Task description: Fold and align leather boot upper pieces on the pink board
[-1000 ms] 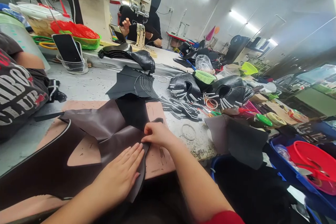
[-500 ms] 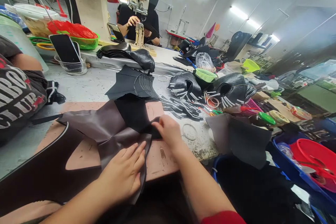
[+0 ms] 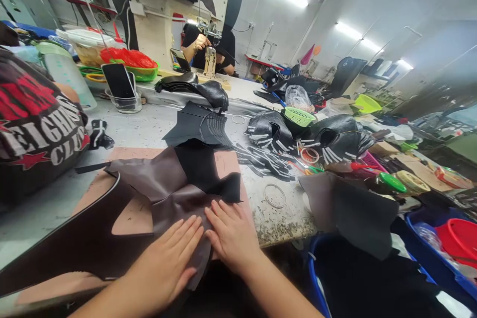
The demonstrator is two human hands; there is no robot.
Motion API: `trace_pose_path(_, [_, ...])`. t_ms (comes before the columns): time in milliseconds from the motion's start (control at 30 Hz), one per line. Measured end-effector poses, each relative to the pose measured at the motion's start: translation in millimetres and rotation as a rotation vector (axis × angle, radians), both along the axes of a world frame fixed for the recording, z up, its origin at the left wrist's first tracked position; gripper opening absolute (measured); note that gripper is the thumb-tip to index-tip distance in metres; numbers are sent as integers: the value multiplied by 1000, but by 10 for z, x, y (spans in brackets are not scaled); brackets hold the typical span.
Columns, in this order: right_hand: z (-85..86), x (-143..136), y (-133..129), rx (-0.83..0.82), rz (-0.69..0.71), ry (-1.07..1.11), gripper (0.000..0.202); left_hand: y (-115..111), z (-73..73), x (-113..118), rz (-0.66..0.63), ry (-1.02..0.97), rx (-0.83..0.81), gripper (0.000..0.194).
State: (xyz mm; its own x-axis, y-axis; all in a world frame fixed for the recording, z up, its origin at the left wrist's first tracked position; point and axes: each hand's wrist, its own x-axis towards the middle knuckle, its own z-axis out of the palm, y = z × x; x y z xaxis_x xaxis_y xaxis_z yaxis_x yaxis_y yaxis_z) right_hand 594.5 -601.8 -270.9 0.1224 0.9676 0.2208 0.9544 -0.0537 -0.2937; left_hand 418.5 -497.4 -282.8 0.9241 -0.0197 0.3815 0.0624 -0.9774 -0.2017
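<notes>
Pink board [image 3: 130, 216], right hand [image 3: 233, 233] now flat

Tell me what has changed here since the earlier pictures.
The right hand has let go of the black piece, drawn back toward the person and settled flat on the brown leather beside the left hand. The black piece's right end now lies uncovered. The co-worker's hand, raised a second ago, has come down. The left hand stays flat on the leather.
</notes>
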Motion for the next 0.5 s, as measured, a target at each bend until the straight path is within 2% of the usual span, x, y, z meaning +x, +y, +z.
trace_pose_path(133, [91, -74, 19, -16, -46, -60, 43, -17, 29, -348, 38, 107, -92, 85])
trace_pose_path(233, [160, -170, 102, -8, -59, -116, 28, 44, 106, -415, -5, 112, -68, 79])
trace_pose_path(300, [176, -229, 169, 70, -18, -105, 16, 91, 130, -413, -39, 76, -7, 75])
trace_pose_path(400, [173, -259, 278, 264, -41, -5, 23, 114, 92, -438, 42, 33, 38, 70])
trace_pose_path(433, [182, -251, 322, 286, -80, 34, 28, 106, 63, -458, 84, 27, 37, 70])
trace_pose_path(500, [239, -219, 427, 213, -164, 104, 29, 76, -8, -496, 132, 31, 20, 72])
